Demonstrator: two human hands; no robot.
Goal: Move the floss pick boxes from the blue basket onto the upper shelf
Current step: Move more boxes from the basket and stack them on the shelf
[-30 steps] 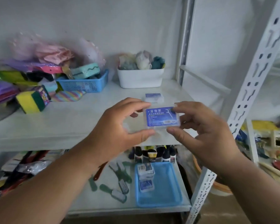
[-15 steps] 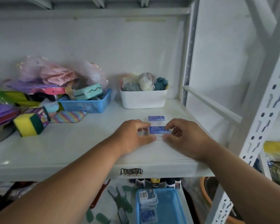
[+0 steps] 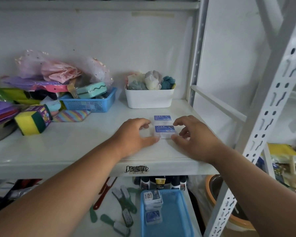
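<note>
Two clear floss pick boxes with blue labels lie on the upper shelf (image 3: 75,147), one behind the other: the far box (image 3: 162,117) and the near box (image 3: 164,130). My left hand (image 3: 135,135) and my right hand (image 3: 195,139) flank the near box with fingers spread; only the thumb tips are at its front corners, and the box rests flat on the shelf. Below, on the lower shelf, the blue basket (image 3: 178,219) holds a small stack of floss pick boxes (image 3: 152,199) and a single one (image 3: 153,217) at its left side.
Behind the boxes stands a white bin (image 3: 149,98) of cloth items. A blue mesh basket (image 3: 91,103), a yellow-green sponge (image 3: 31,121) and bags crowd the shelf's left. The white perforated post (image 3: 263,125) rises at right. Brushes (image 3: 125,202) and bottles (image 3: 161,183) sit on the lower shelf.
Both hands carried a floss pick box up from mid-air and set it on the upper shelf in front of the first box. Since then the fingers have spread away from it.
</note>
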